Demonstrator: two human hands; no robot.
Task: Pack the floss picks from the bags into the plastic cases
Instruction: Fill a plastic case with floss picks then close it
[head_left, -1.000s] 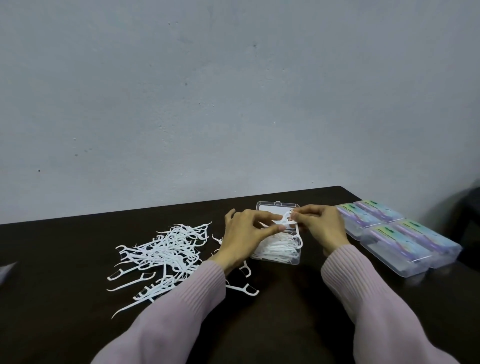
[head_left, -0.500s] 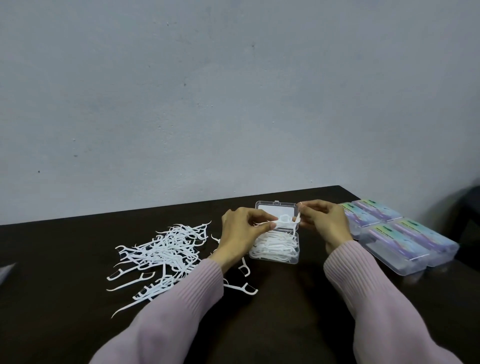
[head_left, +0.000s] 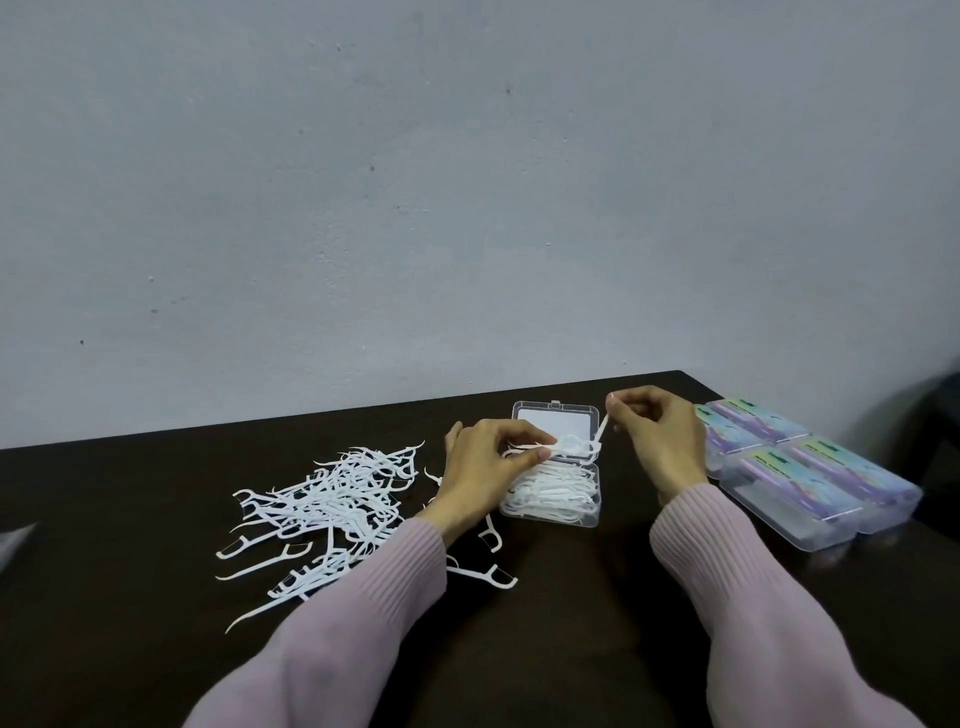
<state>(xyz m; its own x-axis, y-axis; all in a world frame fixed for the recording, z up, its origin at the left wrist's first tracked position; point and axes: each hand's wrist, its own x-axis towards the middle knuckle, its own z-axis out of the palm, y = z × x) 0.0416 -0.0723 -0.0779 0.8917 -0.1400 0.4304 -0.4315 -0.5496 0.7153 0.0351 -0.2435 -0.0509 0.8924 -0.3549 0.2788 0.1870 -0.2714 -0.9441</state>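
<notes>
Dozens of loose floss picks (head_left: 332, 499) lie heaped on the dark table (head_left: 130, 597) left of the left hand (head_left: 483, 467), which pinches several picks over the open clear case (head_left: 553, 467); the right hand (head_left: 660, 441), just beside the case, pinches one floss pick (head_left: 602, 428) by its handle, near four closed cases (head_left: 800, 467).

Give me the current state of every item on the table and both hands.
Open case: lid back, base part-filled with picks.
Loose floss picks: scattered heap on the table, left of the case.
Closed cases: four, lids shut, grouped at the right.
Left hand: pinches picks over the case.
Right hand: pinches one pick by its handle end.
</notes>
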